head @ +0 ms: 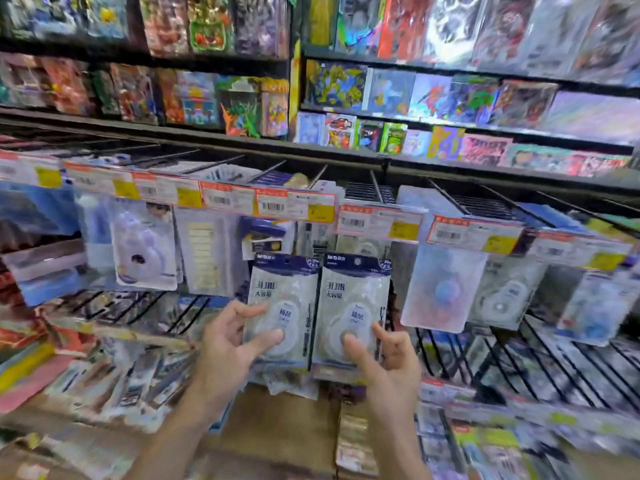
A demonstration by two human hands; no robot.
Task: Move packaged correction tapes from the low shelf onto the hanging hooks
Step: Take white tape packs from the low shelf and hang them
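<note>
Two packaged correction tapes with dark blue headers are held up side by side in front of the hanging hooks. My left hand (pixel 230 344) pinches the left pack (pixel 282 296) at its lower part, thumb on the front. My right hand (pixel 379 355) pinches the right pack (pixel 353 292) the same way, thumb on the tape wheel. Both packs' tops sit just below a hook rail (pixel 298 202) with price tags. More packs seem stacked behind each front pack, but this is unclear.
Other packaged tapes (pixel 436 289) hang on hooks to the right, and a purple one (pixel 143 251) hangs to the left. Black hook prongs (pixel 375 185) stick out above. Card packs fill the upper shelves (pixel 433 95). A low shelf (pixel 277 427) lies below.
</note>
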